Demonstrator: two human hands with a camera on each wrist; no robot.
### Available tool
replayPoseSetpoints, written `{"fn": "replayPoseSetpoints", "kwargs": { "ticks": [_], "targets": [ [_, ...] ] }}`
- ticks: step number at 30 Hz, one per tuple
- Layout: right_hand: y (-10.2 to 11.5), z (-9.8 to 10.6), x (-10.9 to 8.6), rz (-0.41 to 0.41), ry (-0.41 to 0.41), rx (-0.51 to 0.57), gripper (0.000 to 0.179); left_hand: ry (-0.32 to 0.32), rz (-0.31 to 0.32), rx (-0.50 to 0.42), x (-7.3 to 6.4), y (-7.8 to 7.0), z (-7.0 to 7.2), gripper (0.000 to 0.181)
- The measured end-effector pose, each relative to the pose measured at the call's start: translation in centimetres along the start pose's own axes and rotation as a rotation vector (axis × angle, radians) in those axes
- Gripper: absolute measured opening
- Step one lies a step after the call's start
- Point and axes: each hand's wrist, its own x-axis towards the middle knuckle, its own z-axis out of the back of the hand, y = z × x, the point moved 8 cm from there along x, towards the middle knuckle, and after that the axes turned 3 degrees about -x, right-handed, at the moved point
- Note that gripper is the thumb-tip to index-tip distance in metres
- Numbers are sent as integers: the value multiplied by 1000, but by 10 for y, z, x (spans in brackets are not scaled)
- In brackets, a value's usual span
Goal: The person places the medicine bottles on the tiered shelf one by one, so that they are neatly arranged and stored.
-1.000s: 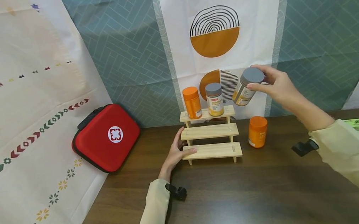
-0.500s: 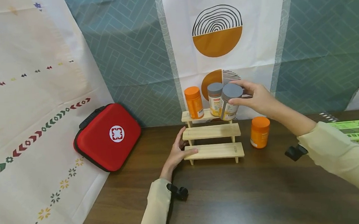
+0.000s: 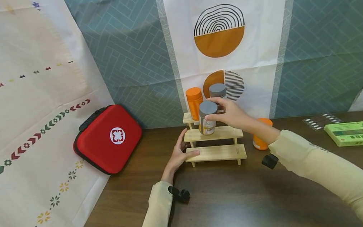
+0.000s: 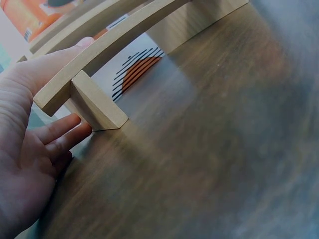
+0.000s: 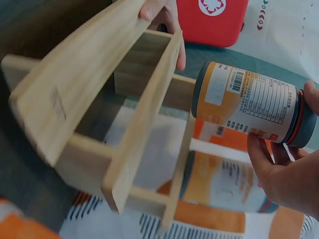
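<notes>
My right hand point(image 3: 233, 116) pinches a grey-lidded supplement jar point(image 3: 207, 127) near its lid. The jar overlaps the middle step of a small three-step wooden display stand point(image 3: 219, 153) in the head view. In the right wrist view, the jar's printed label point(image 5: 266, 99) faces the camera, its base close by the stand. My left hand point(image 3: 176, 158) grips the stand's left end, thumb over the lowest step and fingers beside the leg. On the top step stand an orange jar point(image 3: 194, 98) and another grey-lidded jar point(image 3: 217, 89), both partly hidden by the held jar and right hand.
Right of the stand, another orange jar point(image 3: 259, 142) is partly covered by my right forearm. A green box point(image 3: 356, 134) and a clear blister strip point(image 3: 321, 121) lie at the far right. A red first-aid case point(image 3: 107, 141) leans at the left by the cloth wall.
My right hand has carried the grey-lidded jar left and down, from right of the stand to over its middle step. My left hand keeps its grip on the stand.
</notes>
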Motion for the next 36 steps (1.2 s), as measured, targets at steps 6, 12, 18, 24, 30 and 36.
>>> {"fn": "replayPoseSetpoints", "kwargs": {
  "ticks": [6, 12, 18, 24, 30, 36],
  "targets": [
    [-6, -13, 11, 11, -24, 57, 66, 3, -4, 13, 0, -1, -1, 100],
    [-12, -18, 17, 8, -58, 86, 65, 15, -7, 13, -1, -1, -2, 99],
    [-18, -27, 18, -30, -44, 73, 67, 16, -30, -1, -1, -2, -2, 100],
    [-19, -29, 19, -27, -49, 77, 68, 27, -48, -17, 2, -2, -3, 98],
    [-18, -31, 20, -21, -75, 17, 68, 24, -25, -25, 1, -4, -3, 99],
    [-18, -36, 20, -13, -108, 53, 68, 48, 14, -25, -9, -25, -7, 98]
  ]
}}
